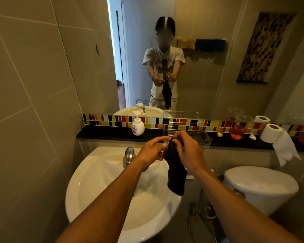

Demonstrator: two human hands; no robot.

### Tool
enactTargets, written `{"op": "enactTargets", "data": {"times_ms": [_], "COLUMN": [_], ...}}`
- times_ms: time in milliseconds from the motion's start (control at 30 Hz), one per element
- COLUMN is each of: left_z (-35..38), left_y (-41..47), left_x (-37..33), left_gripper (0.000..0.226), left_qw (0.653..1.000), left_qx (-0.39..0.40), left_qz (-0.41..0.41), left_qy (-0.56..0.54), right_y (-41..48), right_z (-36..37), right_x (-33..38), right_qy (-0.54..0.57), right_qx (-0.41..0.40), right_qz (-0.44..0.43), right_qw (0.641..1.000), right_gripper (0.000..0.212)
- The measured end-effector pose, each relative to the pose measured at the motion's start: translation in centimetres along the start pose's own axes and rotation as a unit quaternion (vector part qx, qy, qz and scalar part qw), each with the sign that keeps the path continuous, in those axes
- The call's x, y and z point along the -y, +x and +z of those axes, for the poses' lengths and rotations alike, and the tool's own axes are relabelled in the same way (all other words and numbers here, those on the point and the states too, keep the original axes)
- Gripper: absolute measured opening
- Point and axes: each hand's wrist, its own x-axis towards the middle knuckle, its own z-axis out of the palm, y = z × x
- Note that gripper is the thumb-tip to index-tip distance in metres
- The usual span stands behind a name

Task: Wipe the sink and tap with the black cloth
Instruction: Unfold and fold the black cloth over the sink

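Black cloth [175, 174], a soft dark rag, hangs in a long bunched fold above the right side of the round white ceramic sink [95, 204], clear of the basin. Its top edge is pinched by the right hand [188, 151], whose fingers curl closed around the fabric at the top. The left hand [152, 151] is just beside it, fingers partly spread with the index finger stretched forward; its thumb and lower fingers appear to touch the cloth's upper part, though whether they truly grip it I cannot tell. Both forearms reach forward over the sink.

A brushed metal tap [129, 154] stands at the back of the basin, left of the hands and untouched. Small yellowish specks mark the sink's left rim and bowl. On the black stone ledge [109, 133] behind stand a white pump soap bottle [137, 126], a clear plastic tray [203, 137] behind the hands, a clear cup of orange liquid [239, 128] and a white toilet paper roll [272, 133] with a sheet trailing down. A white toilet cistern [260, 186] sits to the right of the sink.
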Motion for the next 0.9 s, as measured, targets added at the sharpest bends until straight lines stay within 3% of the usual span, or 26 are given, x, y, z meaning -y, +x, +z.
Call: {"op": "enactTargets", "data": {"times_ms": [133, 433, 633, 900], "left_z": [0.1, 0.6, 0.2, 0.8], "left_y": [0.2, 0.1, 0.2, -0.6], "left_x": [0.1, 1.2, 1.8, 1.3], "left_gripper": [0.041, 0.017, 0.008, 0.012], "left_qw": [0.998, 0.993, 0.984, 0.995], "left_qx": [0.045, -0.043, -0.078, -0.026], "left_qz": [0.041, 0.076, 0.090, 0.067], "left_qy": [0.020, 0.085, 0.134, 0.065], "right_y": [-0.3, -0.2, -0.4, -0.7], "right_z": [0.0, 0.4, 0.5, 0.1], "right_x": [0.0, -1.1, -1.8, -1.6], "right_qy": [0.017, -0.048, -0.127, -0.123], "right_qx": [0.004, 0.020, 0.066, 0.086], "right_qz": [0.020, 0.001, -0.024, -0.033], "right_qw": [1.000, 0.999, 0.989, 0.988], "right_gripper": [0.013, 0.004, 0.022, 0.010]}}
